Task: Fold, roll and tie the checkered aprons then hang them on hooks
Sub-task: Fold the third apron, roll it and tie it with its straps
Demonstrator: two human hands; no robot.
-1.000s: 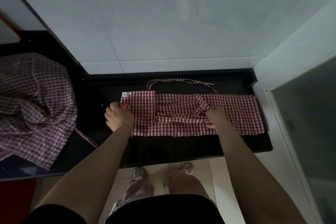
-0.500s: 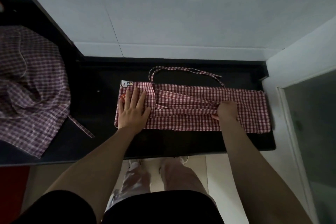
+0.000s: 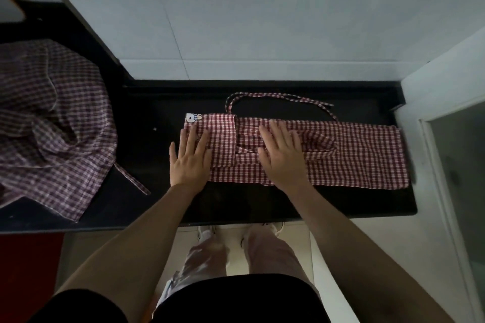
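Note:
A red checkered apron (image 3: pixel 362 155) lies folded into a long band on the black counter (image 3: pixel 341 202). Its left end is turned over into a flap (image 3: pixel 223 136), and a small cartoon patch (image 3: pixel 193 117) shows at the far left corner. A strap loop (image 3: pixel 283 98) trails behind the band. My left hand (image 3: pixel 190 158) lies flat with straight fingers on the band's left end. My right hand (image 3: pixel 282 156) presses flat on the band just right of the flap. Neither hand grips anything.
A second checkered apron (image 3: pixel 49 118) sits in a loose heap at the left of the counter, one strap (image 3: pixel 132 179) trailing toward the middle. A white tiled wall (image 3: pixel 262 21) backs the counter; a wall and glass panel (image 3: pixel 459 165) close the right end.
My left hand opened from a curled grip to lie flat on the left end. My right hand let go of the straps at mid-band and moved left, flattening beside the flap.

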